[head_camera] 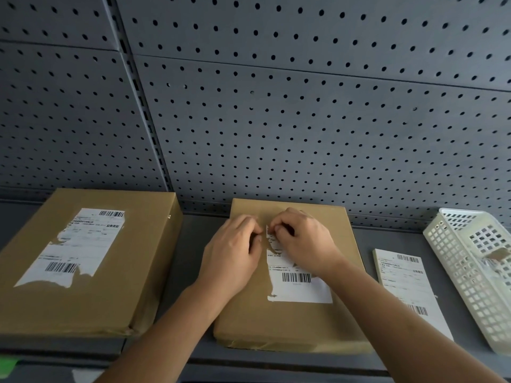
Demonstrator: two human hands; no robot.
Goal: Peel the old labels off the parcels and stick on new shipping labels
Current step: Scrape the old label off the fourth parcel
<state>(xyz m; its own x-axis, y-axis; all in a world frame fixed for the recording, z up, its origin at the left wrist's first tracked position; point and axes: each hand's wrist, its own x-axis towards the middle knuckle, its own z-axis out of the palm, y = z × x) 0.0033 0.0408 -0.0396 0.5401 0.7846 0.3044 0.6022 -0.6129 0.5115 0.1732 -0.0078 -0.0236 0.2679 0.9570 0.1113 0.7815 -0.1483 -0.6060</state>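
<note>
Old label (300, 283), torn top edge between left grip (235, 252) and right grip (304, 239)

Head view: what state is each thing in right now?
middle parcel: flat on the shelf.
middle label: top torn and lifted, bottom stuck.
left hand: pinches the middle label's torn strip.
right hand: pinches the same strip.
left parcel: flat, untouched.
left label: ragged-edged, mostly stuck.
label stack: flat, right of middle parcel.
basket: holds a scrap.
</note>
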